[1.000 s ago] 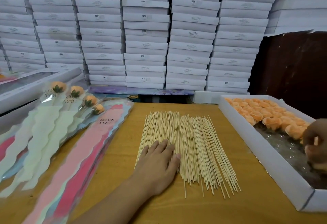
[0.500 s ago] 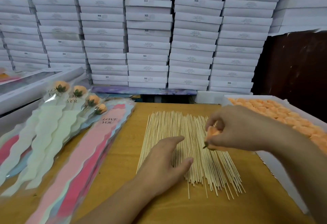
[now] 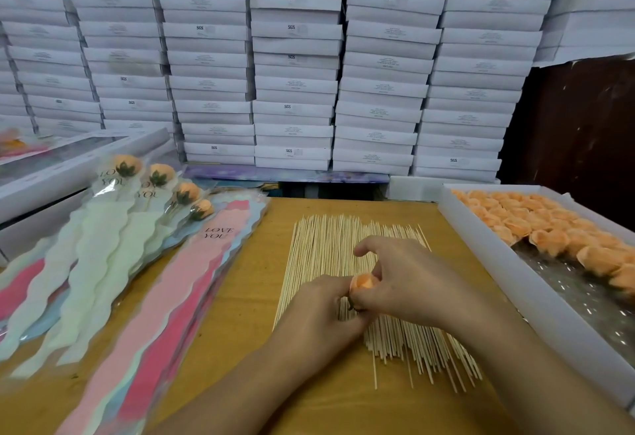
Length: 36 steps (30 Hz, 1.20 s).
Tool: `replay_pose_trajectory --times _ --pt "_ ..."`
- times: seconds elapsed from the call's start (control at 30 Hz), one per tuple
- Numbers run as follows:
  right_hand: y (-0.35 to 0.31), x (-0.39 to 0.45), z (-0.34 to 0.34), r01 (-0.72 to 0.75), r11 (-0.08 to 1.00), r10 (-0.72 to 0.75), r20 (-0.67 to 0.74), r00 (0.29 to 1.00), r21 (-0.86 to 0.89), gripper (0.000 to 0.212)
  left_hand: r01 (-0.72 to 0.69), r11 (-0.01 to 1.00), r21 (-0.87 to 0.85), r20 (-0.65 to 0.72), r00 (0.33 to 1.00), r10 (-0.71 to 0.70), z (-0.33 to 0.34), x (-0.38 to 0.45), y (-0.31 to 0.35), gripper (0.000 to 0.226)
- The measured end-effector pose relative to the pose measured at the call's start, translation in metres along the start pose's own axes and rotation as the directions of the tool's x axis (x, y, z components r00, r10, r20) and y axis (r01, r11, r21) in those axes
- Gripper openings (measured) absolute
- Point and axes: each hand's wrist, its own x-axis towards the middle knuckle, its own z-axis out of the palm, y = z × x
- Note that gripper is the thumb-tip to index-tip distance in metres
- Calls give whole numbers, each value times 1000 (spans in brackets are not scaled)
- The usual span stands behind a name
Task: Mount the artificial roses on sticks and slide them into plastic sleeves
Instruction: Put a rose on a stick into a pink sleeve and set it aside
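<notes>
An orange rose (image 3: pixel 365 281) is pinched in the grip of the right hand (image 3: pixel 407 280), its fingers curled round the bloom, with the green base pointing down toward the left hand (image 3: pixel 319 314). The left hand's grip lies directly below and to the left of the rose, touching it, with its fingers curled; whether a single stick is pinched between them cannot be told. Both hands are held over the pile of sticks (image 3: pixel 347 259), which is spread flat on the bench (image 3: pixel 240 297) under and around the grips. To the right of the right hand, well apart, a white tray (image 3: pixel 515 283) is set on the bench, with more orange roses (image 3: pixel 536 225) filling its far end and a shiny liner showing at its near end. To the left of the left hand, a stack of plastic sleeves (image 3: pixel 165 297) printed "LOVE YOU" is laid slantwise. Beyond them, four finished roses in sleeves (image 3: pixel 154 177) are fanned out, blooms pointing away. Behind the bench, stacked white boxes (image 3: pixel 292 56) are seen, filling the background.
</notes>
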Motion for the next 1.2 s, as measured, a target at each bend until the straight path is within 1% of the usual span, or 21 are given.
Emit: replay_pose_trajectory --times 0.03,0.1,0.13,0.17,0.23,0.27,0.3,0.33,0.37,0.43,0.47,0.53,0.6,0.73,0.83,1.03,1.2 --pt "1 0 1 9 1000 -9 -13 1000 23 61 20 999 -31 -13 1000 -20 -1 0 1 6" --pt "6 1 2 6 990 5 -82 997 138 60 81 988 -130 -52 995 -88 -2 1 2 2" --pt "9 2 3 5 976 27 -146 989 216 54 120 975 -186 -75 988 -136 -4 2 1 2" --pt "13 3 3 14 952 60 -229 972 307 44 162 958 -238 -100 977 -190 -6 3 1 2" --pt "23 5 6 40 888 169 -407 898 458 19 241 906 -349 -148 940 -307 -11 7 -2 9" --pt "28 5 8 29 873 222 -449 866 487 13 274 871 -409 -168 915 -366 -14 8 -3 14" --pt "32 5 12 -13 885 249 -448 859 466 15 301 835 -460 -190 886 -423 -17 10 -5 18" --pt "36 5 19 -77 915 249 -403 880 397 20 323 802 -503 -212 853 -476 -19 11 -7 21" --pt "38 4 28 -142 943 242 -328 913 300 24 340 770 -539 -229 821 -523 -21 13 -8 22" --pt "36 2 45 -213 968 236 -195 952 132 25 360 716 -597 -239 773 -588 -23 15 -10 18" --pt "34 2 51 -216 973 226 -163 960 79 27 364 699 -615 -236 761 -604 -23 16 -10 16" --pt "30 5 59 -212 977 211 -145 967 6 37 367 686 -629 -232 753 -615 -22 17 -11 16" --pt "25 8 61 -225 974 220 -138 966 -25 43 373 687 -624 -233 750 -619 -22 17 -11 16" --pt "19 9 61 -270 963 267 -85 960 -23 49 381 687 -618 -230 748 -622 -22 18 -10 16" --pt "17 8 60 -308 951 308 -40 950 15 44 379 692 -614 -225 756 -614 -21 17 -9 16" --pt "19 4 53 -347 927 344 48 938 143 42 369 691 -622 -215 768 -604 -21 18 -11 19" --pt "25 3 46 -361 902 352 83 932 235 46 370 672 -641 -186 775 -605 -20 18 -13 19"
